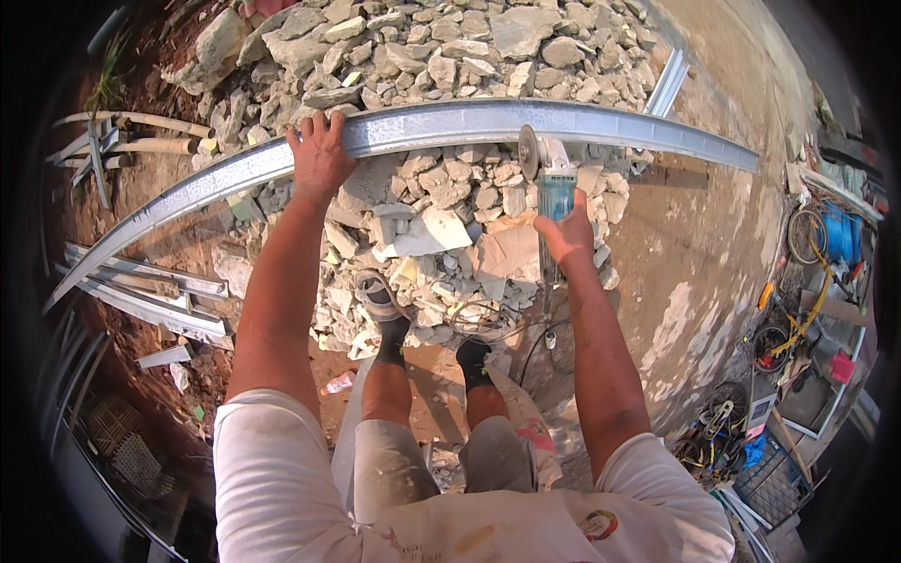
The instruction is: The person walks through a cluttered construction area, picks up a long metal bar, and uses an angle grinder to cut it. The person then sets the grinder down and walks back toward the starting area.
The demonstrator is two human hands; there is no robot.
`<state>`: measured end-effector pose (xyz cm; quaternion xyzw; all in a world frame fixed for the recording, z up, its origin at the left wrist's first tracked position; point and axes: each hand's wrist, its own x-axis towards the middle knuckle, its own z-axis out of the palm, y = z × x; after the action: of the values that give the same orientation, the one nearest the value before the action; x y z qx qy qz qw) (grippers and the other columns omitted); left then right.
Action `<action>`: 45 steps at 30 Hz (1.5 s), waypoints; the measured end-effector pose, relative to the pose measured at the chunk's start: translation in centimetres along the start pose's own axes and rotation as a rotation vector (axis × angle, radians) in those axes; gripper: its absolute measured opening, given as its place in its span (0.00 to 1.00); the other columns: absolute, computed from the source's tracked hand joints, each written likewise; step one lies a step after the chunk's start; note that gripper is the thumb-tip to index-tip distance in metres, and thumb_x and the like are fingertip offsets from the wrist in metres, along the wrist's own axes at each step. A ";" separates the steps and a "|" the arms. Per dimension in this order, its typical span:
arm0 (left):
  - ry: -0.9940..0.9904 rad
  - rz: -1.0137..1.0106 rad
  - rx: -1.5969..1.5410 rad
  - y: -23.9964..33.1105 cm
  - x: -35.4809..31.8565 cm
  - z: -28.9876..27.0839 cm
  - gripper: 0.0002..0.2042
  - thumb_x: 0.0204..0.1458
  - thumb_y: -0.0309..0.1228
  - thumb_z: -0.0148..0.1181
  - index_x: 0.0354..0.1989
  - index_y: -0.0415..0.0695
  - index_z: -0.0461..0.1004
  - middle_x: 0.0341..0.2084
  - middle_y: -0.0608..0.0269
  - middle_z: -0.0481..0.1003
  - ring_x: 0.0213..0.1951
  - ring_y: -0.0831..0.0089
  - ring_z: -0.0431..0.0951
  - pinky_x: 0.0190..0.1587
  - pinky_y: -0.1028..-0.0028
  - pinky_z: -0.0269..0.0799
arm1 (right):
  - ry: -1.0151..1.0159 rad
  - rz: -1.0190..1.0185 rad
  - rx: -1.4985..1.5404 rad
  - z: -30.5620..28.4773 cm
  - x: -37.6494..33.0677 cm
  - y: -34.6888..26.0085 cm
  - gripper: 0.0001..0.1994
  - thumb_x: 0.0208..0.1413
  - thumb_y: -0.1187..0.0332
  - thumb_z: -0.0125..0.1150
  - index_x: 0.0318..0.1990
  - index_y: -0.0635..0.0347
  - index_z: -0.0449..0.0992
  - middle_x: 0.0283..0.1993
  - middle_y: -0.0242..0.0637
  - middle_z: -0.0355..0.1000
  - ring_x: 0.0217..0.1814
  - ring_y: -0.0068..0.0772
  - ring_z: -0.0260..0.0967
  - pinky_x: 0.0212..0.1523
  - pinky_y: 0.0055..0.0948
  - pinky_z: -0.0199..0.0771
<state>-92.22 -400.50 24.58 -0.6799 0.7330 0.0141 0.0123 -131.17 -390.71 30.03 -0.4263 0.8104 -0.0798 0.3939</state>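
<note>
A long silvery metal channel (pixel 422 124) stretches across the view over a heap of broken stone, its curve partly from the lens. My left hand (pixel 322 155) grips it left of the middle, fingers hooked over the far edge. In my right hand (pixel 570 231) is a teal angle grinder (pixel 557 192), held by its body. The grinder's round disc (pixel 528 153) stands upright at the channel's near edge; whether it touches the metal I cannot tell. A dark cord (pixel 531 352) lies on the ground below the grinder.
Rubble (pixel 450 197) lies under and beyond the channel. My left foot, in a sandal (pixel 380 296), rests on the stones. Metal offcuts (pixel 155 300) and bamboo poles (pixel 155 122) lie at left. Bicycles (pixel 723 413) and clutter line the right side. Another metal piece (pixel 666 83) lies far right.
</note>
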 end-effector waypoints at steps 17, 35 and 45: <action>-0.081 0.053 -0.048 -0.5 0.9 -0.6 0.38 0.33 0.43 0.75 0.57 0.45 0.68 0.46 0.53 0.71 0.53 0.55 0.69 0.57 0.54 0.59 | 0.072 -0.073 -0.090 0.3 0.3 0.4 0.42 0.39 0.57 0.69 0.63 0.58 0.56 0.46 0.55 0.76 0.48 0.58 0.74 0.48 0.45 0.73; -0.122 0.063 -0.054 -0.7 1.4 -1.0 0.35 0.33 0.39 0.73 0.55 0.49 0.68 0.47 0.57 0.70 0.53 0.57 0.69 0.56 0.50 0.60 | 0.093 -0.075 -0.031 0.8 -0.3 0.5 0.34 0.39 0.58 0.68 0.54 0.54 0.60 0.38 0.47 0.77 0.42 0.55 0.76 0.44 0.44 0.73; -0.114 0.062 -0.054 -0.8 1.3 -0.9 0.34 0.33 0.40 0.73 0.54 0.49 0.68 0.48 0.57 0.71 0.54 0.57 0.69 0.55 0.50 0.61 | 0.050 -0.087 0.005 1.0 0.1 0.9 0.37 0.39 0.58 0.68 0.58 0.56 0.59 0.41 0.48 0.78 0.44 0.54 0.76 0.45 0.43 0.74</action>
<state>-91.51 -401.90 25.41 -0.6549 0.7513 0.0731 0.0350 -131.03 -389.98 28.84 -0.4579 0.8006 -0.1095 0.3706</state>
